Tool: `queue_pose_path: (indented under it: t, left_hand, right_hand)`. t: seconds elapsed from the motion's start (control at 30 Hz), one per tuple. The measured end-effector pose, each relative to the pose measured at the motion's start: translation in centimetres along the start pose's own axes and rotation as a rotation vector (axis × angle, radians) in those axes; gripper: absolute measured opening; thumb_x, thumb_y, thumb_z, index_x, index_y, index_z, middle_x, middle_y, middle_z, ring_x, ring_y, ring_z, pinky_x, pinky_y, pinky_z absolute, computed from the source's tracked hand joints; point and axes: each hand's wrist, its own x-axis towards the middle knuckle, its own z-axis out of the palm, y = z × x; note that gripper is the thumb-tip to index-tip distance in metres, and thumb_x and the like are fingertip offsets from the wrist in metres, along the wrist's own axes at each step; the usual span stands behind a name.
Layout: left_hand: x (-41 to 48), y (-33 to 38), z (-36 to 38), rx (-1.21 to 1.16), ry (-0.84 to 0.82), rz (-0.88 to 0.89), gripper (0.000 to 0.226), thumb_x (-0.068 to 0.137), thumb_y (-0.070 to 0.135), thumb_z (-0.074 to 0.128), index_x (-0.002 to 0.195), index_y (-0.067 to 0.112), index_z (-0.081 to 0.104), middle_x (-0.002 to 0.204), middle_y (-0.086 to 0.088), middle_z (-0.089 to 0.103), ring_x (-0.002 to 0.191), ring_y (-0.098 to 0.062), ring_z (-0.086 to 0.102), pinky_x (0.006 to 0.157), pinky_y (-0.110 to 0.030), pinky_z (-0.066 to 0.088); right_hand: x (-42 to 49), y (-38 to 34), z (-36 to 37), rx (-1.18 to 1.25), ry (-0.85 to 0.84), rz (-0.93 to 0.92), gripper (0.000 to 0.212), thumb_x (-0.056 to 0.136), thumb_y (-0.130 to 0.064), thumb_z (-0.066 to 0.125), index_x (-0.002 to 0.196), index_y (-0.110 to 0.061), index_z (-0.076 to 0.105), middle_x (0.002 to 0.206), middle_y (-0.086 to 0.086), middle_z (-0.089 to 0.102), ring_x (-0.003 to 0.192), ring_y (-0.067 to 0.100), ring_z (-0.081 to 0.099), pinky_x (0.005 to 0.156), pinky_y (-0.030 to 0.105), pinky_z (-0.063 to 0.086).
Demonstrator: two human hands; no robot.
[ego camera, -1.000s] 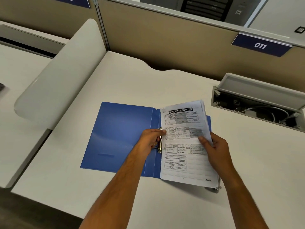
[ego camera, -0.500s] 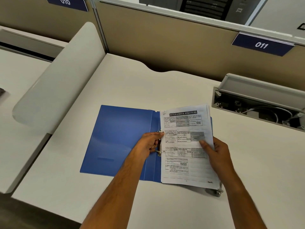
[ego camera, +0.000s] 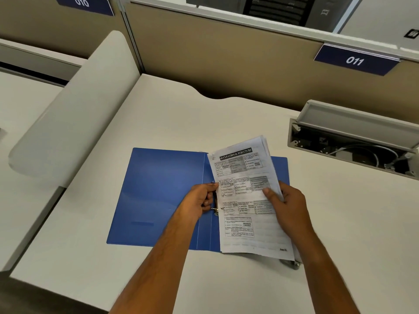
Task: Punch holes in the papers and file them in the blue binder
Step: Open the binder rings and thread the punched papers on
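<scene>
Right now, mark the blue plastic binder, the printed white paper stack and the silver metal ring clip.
blue plastic binder [ego camera: 163,196], head view, left cover
printed white paper stack [ego camera: 244,225], head view, top sheet
silver metal ring clip [ego camera: 216,209], head view, lower ring

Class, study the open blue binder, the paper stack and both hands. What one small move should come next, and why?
Probably ease the left edge of the papers onto the metal rings. The right hand grips the stack's right edge, tilted over the open blue binder, while the left hand holds the rings at the spine. Whether they stand open is unclear.
</scene>
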Motion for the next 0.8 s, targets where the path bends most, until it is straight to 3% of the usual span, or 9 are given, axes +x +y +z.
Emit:
queue_pose_path:
  t: [0.13, 0.27, 0.37, 0.47, 0.57, 0.67, 0.8]
  left_hand:
    - [-0.4, -0.2, 0.9, 0.033, 0.071, 0.045, 0.019, 0.1, 0.021, 0.073, 0.083, 0.013, 0.068, 0.048, 0.005, 0.048, 0.031, -0.004, 0.028, 0.032, -0.017, 0.021]
    - [-0.5, -0.3, 0.6, -0.015, 0.043, 0.057, 0.013, 0.098, 0.023, 0.075, 0.101, 0.01, 0.073, 0.049, 0.007, 0.05, 0.032, -0.004, 0.028, 0.031, -0.018, 0.022]
    - [-0.6, -0.2, 0.4, -0.029, 0.031, 0.062, 0.023, 0.098, 0.024, 0.076, 0.114, 0.008, 0.074, 0.049, 0.007, 0.051, 0.032, -0.004, 0.029, 0.031, -0.017, 0.022]
    - [-0.9, -0.2, 0.5, -0.038, 0.031, 0.075, 0.031, 0.097, 0.024, 0.077, 0.121, 0.004, 0.075, 0.05, 0.007, 0.052, 0.033, -0.004, 0.029, 0.031, -0.018, 0.023]
    - [-1.1, -0.3, 0.4, -0.051, 0.025, 0.092, 0.033, 0.097, 0.025, 0.077, 0.122, 0.005, 0.075, 0.051, 0.006, 0.055, 0.034, -0.003, 0.03, 0.032, -0.018, 0.023]
    - [-1.3, -0.4, 0.5, -0.067, 0.033, 0.107, 0.032, 0.097, 0.024, 0.077, 0.122, 0.004, 0.075, 0.052, 0.006, 0.055, 0.034, -0.003, 0.031, 0.031, -0.018, 0.024]
    - [-2.2, -0.5, 1.4, -0.126, 0.105, 0.154, 0.023, 0.096, 0.017, 0.078, 0.114, 0.003, 0.077, 0.056, 0.003, 0.06, 0.034, -0.001, 0.039, 0.032, -0.015, 0.032]
  right_hand:
    - [0.1, 0.3, -0.3, -0.017, 0.031, 0.009, 0.013, 0.108, -0.023, 0.066, 0.118, -0.023, 0.075, 0.1, -0.012, 0.08, 0.08, -0.005, 0.077, 0.063, 0.011, 0.058]
    - [-0.2, 1.2, -0.6, 0.008, 0.06, 0.021, 0.014, 0.107, -0.023, 0.067, 0.118, -0.024, 0.075, 0.101, -0.011, 0.08, 0.085, 0.002, 0.079, 0.065, 0.013, 0.06]
    - [-0.5, 1.9, -0.4, 0.013, 0.105, 0.035, 0.015, 0.107, -0.023, 0.067, 0.119, -0.021, 0.076, 0.103, -0.009, 0.081, 0.088, 0.003, 0.078, 0.069, 0.015, 0.062]
    - [-0.8, 2.4, -0.3, 0.038, 0.138, 0.054, 0.013, 0.106, -0.025, 0.068, 0.117, -0.025, 0.076, 0.105, -0.007, 0.082, 0.088, 0.005, 0.079, 0.075, 0.025, 0.065]
    - [-1.0, 2.6, -0.3, 0.072, 0.152, 0.075, 0.014, 0.106, -0.027, 0.069, 0.117, -0.026, 0.077, 0.103, -0.005, 0.084, 0.086, 0.01, 0.081, 0.076, 0.034, 0.067]
    - [-1.1, 2.5, -0.4, 0.087, 0.133, 0.067, 0.014, 0.106, -0.028, 0.068, 0.116, -0.026, 0.077, 0.099, -0.013, 0.084, 0.086, 0.009, 0.081, 0.07, 0.024, 0.065]
    - [-0.3, 2.4, -0.6, 0.057, 0.128, 0.06, 0.013, 0.106, -0.027, 0.069, 0.115, -0.024, 0.078, 0.096, -0.013, 0.084, 0.085, 0.009, 0.081, 0.071, 0.024, 0.066]
